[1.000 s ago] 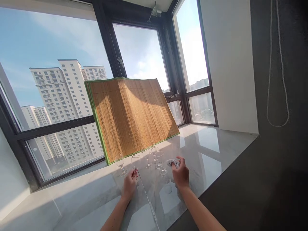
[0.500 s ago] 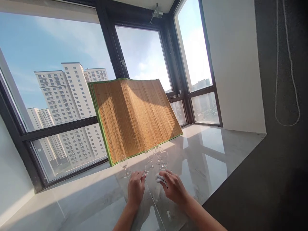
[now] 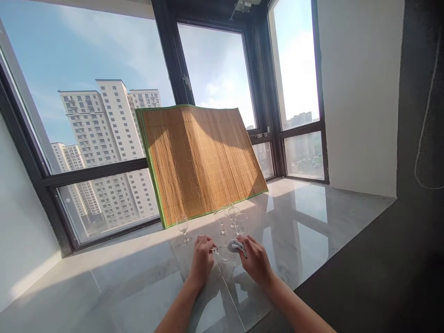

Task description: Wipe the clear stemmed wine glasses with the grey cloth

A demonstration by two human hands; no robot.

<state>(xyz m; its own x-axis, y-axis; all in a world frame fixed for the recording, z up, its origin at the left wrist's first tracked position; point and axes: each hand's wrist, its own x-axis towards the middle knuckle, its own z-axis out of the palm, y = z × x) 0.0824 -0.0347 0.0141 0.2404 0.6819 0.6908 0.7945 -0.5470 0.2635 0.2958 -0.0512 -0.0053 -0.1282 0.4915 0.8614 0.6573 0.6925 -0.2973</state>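
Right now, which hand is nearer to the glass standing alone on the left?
Left. The left hand is close to that glass, just to its right and nearer the viewer; the right hand, gripping a cloth, is farther right.

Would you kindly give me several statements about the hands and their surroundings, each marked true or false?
1. The left hand holds a clear stemmed glass. True.
2. The right hand holds a blue sponge. False: it holds a crumpled, whitish-grey cloth.
3. The tan slatted mat with green edging lies flat. False: it stands on edge.
4. Other clear glasses stand upright on the glossy pale surface. True.
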